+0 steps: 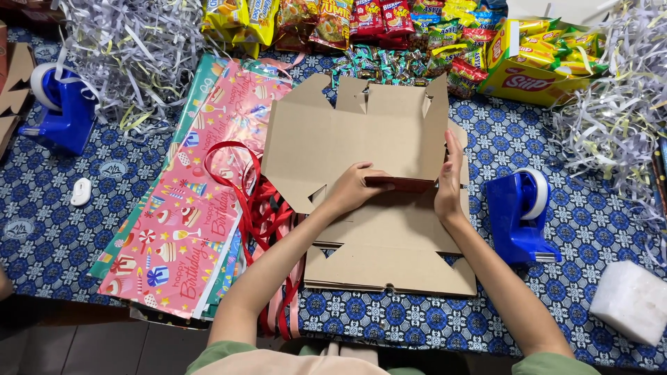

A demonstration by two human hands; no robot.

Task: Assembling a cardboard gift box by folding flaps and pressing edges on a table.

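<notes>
A flat brown cardboard box blank (361, 132) lies on the blue patterned tablecloth (55, 229), its far half folded up. My left hand (351, 187) presses on the fold line near the middle, fingers curled against a dark reddish inner strip (399, 183). My right hand (449, 177) stands edge-on against the raised right flap, fingers straight and pointing away from me. The near flaps (389, 267) of the blank rest flat toward me.
Pink gift-wrap sheets (187, 215) and red ribbons (260, 208) lie to the left. Blue tape dispensers stand at right (517, 212) and far left (59, 104). Shredded paper (132, 42), snack packets (389, 28), a yellow carton (528, 76) and a white foam block (632, 298) ring the table.
</notes>
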